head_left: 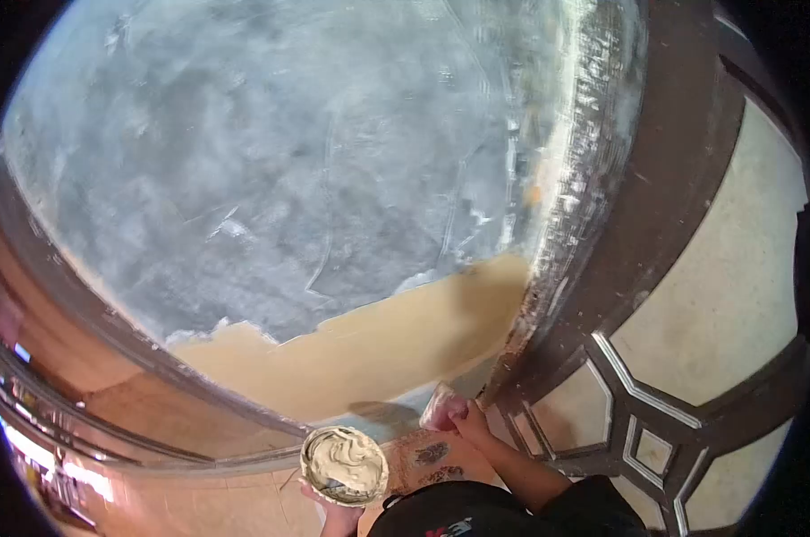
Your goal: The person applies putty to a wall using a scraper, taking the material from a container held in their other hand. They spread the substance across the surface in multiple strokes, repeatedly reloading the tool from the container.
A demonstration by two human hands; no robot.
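My left hand [333, 515] is closed around the lower side of a round tub [308, 470], low in the head view. Creamy beige putty [340, 455] fills the tub, its surface swirled. To the right, my right hand [466, 419] grips a flat, pinkish scraper [440, 408], smeared pale along its edge; its handle is hidden by the fingers. That hand is near the bottom right corner of a wall panel. Grey, streaky coating [244, 161] covers most of the panel, and a smooth beige band [369, 349] runs along its lower part with a ragged upper border.
A dark brown frame [673, 179] with pale smears borders the panel on the right, beside a patterned door-like surface [718, 242]. Brown tiled floor [217, 501] lies below, with dark marks [432, 453] near my body. Railings [92, 421] stand at the lower left.
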